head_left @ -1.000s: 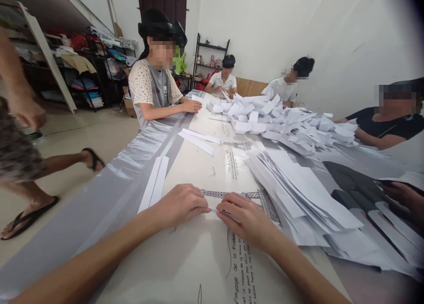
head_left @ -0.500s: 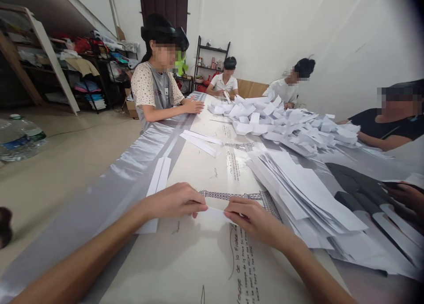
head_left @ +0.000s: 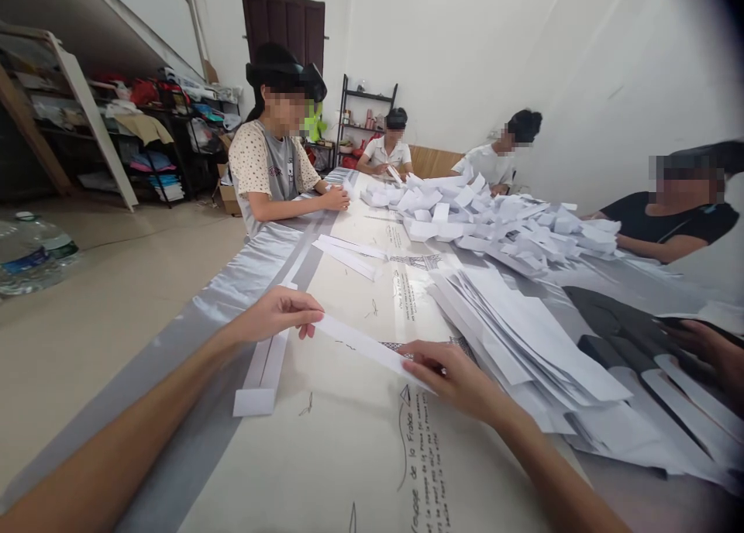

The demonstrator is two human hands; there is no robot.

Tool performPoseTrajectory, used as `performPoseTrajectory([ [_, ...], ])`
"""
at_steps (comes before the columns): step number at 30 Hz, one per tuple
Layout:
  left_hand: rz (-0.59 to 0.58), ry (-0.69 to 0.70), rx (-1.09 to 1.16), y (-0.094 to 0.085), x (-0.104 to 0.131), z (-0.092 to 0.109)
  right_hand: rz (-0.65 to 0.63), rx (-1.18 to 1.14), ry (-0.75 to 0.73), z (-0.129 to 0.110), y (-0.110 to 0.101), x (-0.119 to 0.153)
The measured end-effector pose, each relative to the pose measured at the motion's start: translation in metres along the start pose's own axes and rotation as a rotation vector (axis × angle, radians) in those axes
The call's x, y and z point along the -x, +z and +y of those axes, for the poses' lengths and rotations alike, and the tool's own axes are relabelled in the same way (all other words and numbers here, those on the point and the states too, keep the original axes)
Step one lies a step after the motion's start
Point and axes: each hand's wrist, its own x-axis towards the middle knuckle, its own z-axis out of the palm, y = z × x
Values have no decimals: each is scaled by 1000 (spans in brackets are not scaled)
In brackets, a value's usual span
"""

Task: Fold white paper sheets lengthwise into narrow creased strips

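Left hand and right hand pinch a strip near its ends, apparently keeping it taut; sheets lie beside the right.

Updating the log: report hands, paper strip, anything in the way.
Left hand and right hand gripping paper strip, stretched between them. Close by: folded paper below left hand, sheet stack beside right hand.

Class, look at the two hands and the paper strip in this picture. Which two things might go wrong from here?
1. The paper strip spans from the left hand to the right hand; a hard pull might tear or crease it.
2. The right arm is close to the uneven paper stack, so a sideways bump might scatter sheets.
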Motion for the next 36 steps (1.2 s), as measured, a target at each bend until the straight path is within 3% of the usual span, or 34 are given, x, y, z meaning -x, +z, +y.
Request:
performPoseTrajectory([
  [7, -28, -8, 10, -4, 4, 4, -32, -28, -16, -1, 12, -3],
  [14, 192, -6, 216, 18, -2, 9, 35, -224, 64, -12, 17, -4],
  [18, 318, -60, 355, 23, -6, 5, 110, -96, 21, -14, 23, -4],
  [26, 312, -110, 386, 24, -7, 1, 301, 104, -106, -1, 33, -5],
  [33, 285, -133, 314, 21, -5, 4, 305, 68, -37, -9, 25, -5],
  [36, 279, -81, 202, 18, -3, 8, 314, 69, -34, -10, 20, -4],
])
